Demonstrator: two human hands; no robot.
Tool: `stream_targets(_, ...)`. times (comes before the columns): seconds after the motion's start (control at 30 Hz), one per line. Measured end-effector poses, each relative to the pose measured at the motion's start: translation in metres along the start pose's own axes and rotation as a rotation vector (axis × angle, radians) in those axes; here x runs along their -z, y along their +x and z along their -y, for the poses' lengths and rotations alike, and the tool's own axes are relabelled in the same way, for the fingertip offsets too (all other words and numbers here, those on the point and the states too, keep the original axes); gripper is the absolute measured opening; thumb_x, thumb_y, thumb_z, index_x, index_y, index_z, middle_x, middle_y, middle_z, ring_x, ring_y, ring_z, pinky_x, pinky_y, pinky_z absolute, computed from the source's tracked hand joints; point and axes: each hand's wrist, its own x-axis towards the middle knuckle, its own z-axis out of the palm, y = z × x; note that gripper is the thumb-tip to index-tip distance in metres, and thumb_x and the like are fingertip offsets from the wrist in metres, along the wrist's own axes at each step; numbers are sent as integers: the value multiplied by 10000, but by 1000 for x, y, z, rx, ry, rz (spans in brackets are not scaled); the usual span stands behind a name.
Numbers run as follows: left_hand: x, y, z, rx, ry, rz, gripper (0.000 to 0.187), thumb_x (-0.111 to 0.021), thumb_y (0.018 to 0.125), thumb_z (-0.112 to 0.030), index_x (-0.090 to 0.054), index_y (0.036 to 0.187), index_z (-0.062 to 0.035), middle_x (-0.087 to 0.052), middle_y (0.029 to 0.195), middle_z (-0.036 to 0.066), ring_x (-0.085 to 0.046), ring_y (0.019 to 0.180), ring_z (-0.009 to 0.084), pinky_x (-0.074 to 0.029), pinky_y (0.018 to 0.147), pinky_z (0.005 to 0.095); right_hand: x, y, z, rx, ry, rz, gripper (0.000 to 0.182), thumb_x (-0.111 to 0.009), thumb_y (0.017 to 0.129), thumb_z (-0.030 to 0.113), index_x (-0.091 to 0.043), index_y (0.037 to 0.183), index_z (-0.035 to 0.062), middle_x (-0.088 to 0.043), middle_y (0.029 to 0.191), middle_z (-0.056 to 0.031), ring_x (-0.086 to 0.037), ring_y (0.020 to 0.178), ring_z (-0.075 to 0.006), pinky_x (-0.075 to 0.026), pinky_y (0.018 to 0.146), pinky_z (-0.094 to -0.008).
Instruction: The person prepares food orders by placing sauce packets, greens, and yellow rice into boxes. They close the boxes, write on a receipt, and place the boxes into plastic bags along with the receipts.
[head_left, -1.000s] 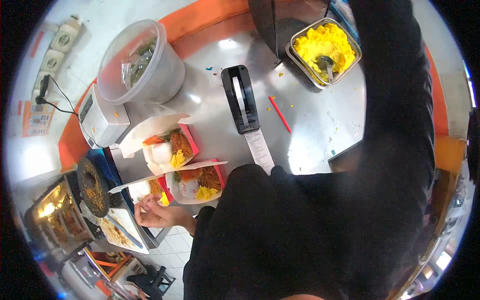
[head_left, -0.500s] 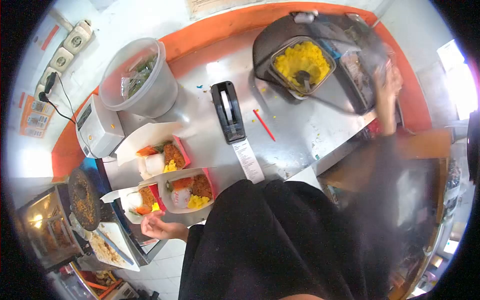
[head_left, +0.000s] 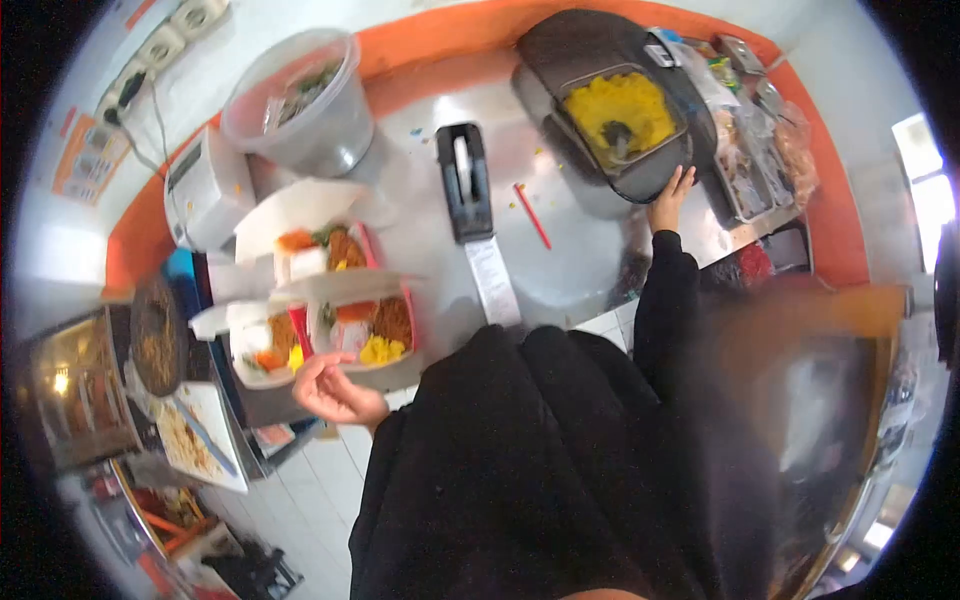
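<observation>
Three open food boxes (head_left: 268,225) are seen toward nine o'clock in the head view, with the loosely curled fingers of the left hand (head_left: 338,391) placed near their six o'clock side; whether anything is held there cannot be told. Toward one o'clock, yellow food (head_left: 640,105) is covered by a dark mesh cover (head_left: 572,36), touched at its five o'clock edge by the right hand's (head_left: 672,205) slightly parted fingers.

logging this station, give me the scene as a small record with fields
left hand: loosely curled, beside open food boxes
right hand: fingers at rim of dark mesh cover, grip unclear
under cover: yellow food
mid counter: tape dispenser, printed slip, red stick
back left: clear tub
</observation>
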Motion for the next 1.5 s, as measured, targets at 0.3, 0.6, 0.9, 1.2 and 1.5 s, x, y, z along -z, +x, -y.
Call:
stream_targets(0.3, -16, -64, -9, 133, -15, 807, 71, -479, 794, -22, -548, 779, -29, -589, 802, 110, -557, 688, 279, -448, 599, 318, 37, -34, 81, -11, 14, 144, 383, -542, 670, -16, -555, 1042, 73, -529, 1074, -204, -504, 979, -347, -399, 822, -394)
stream_targets(0.6, -52, -158, 83, -186, 232, 1269, 215, -527, 715, -69, -565, 927, -73, -539, 959, 41, -497, 931, 217, -358, 794, 368, -41, -74, 184, -32, -9, 674, 393, -639, 736, 351, -545, 764, -30, -595, 763, -217, -592, 691, -343, -483, 633, -379)
stream_targets(0.9, -39, -174, 101, -287, 164, 1143, 272, -556, 665, -94, -576, 935, -76, -551, 981, 18, -495, 978, 167, -348, 820, 344, -21, -122, 246, -636, 1332, 595, 73, -590, 720, -32, -544, 765, 2, -604, 783, -84, -586, 700, -141, -481, 603, -251)
stream_targets(1.2, -41, -175, 100, -337, 200, 1126, 216, -529, 682, -101, -582, 885, -51, -556, 913, 26, -491, 947, 173, -360, 794, 337, -30, -143, 267, -127, 836, 335, 76, -617, 699, -5, -564, 745, 24, -607, 753, -82, -576, 642, -145, -461, 578, -240)
stream_targets(1.5, -41, -175, 101, -278, 216, 1136, 274, -546, 651, -77, -596, 917, -39, -571, 960, 33, -495, 969, 180, -367, 819, 337, -34, -144, 263, -237, 734, 231, 93, -575, 696, -42, -519, 724, 27, -593, 778, -94, -563, 650, -165, -454, 594, -256)
